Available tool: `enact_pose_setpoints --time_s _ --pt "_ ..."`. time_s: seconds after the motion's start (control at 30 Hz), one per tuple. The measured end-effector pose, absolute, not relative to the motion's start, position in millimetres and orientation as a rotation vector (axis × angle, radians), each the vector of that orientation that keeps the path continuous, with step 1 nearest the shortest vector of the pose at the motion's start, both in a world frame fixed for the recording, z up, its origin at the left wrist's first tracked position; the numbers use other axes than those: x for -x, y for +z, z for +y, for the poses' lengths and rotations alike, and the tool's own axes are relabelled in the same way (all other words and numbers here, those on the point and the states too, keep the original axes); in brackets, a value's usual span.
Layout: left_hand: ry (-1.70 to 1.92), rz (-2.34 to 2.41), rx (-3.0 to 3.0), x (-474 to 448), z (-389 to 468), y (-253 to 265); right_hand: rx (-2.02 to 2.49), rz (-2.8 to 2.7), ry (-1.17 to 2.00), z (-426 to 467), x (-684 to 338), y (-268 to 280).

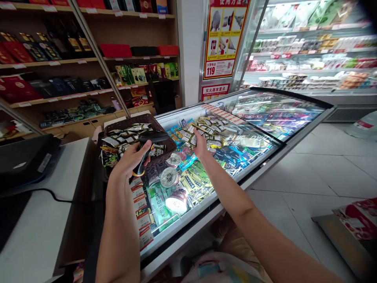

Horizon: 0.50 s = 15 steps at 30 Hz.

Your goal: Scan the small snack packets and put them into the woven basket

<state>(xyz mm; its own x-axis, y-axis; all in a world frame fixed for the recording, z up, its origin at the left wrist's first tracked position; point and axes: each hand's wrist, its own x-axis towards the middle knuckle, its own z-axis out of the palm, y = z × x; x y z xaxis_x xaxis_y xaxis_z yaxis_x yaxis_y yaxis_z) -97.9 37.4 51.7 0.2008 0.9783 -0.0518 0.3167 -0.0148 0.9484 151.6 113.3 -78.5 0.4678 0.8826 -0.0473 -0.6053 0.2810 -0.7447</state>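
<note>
My left hand (129,159) is wrapped round the grip of a black handheld barcode scanner (151,137), its head pointing right over the basket. Below it, a dark woven basket (171,147) holds many small snack packets (118,139) with barcodes on them. My right hand (200,146) pinches a small dark-and-gold packet (188,135), its barcode side up. More packets of the same look (213,127) lie just beyond that hand on the glass top of the chest freezer (259,169). Part of the held packet is hidden by my fingers.
Round white tubs (170,177) and colourful ice-cream packs lie under the freezer glass. At the left a counter (63,184) carries a black machine (29,161) with a cable. Shelves (88,59) line the back, and a lit display fridge (306,51) stands at the right.
</note>
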Motion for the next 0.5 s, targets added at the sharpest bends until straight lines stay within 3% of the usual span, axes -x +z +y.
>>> enact_pose_setpoints --time_s 0.5 --pt "0.819 1.243 -1.564 82.0 40.4 41.6 0.738 -0.294 1.100 100.0 -136.4 -56.3"
